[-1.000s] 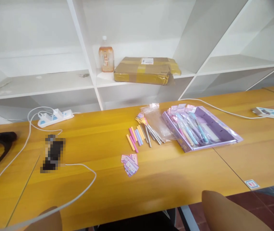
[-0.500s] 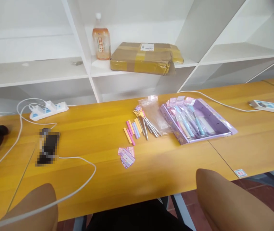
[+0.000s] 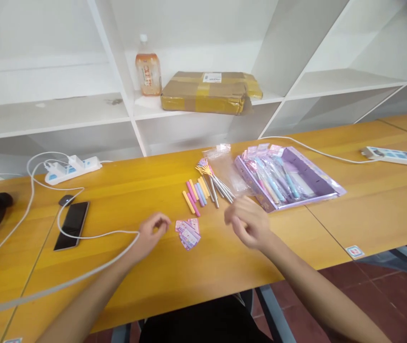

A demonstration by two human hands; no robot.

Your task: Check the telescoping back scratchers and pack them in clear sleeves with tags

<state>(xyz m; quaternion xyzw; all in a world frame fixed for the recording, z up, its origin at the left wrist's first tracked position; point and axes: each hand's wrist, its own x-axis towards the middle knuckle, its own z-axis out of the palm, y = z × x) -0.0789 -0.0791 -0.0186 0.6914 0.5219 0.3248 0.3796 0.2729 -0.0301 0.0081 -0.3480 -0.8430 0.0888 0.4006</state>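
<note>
My left hand (image 3: 155, 229) hovers just left of a fanned pile of small pink and purple printed cards (image 3: 189, 233). Its fingers curl loosely, thumb apart, with nothing seen in them. Over the table to the right of the cards is my right hand (image 3: 249, 222), half curled, thumb apart, also with nothing visible in it. Beyond the cards lie several yellow, pink and blue tubes (image 3: 196, 194). Beside them, silver rods (image 3: 221, 187) with claw-shaped coloured heads, like back scratchers, lie bunched. A purple display box (image 3: 312, 174) holds several bagged back scratchers (image 3: 278, 176).
Clear plastic bags (image 3: 226, 164) lie by the box. A phone (image 3: 72, 226), a mouse (image 3: 66, 200) and a white cable (image 3: 106, 233) are at left. Power strips (image 3: 73, 169) sit at both sides. A taped carton (image 3: 206, 93) and a bottle (image 3: 148, 71) stand on the shelf.
Both forearms have reached forward, and my hands have come into view above the table, either side of the cards. The view has shifted slightly. The objects on the table stay where they were.
</note>
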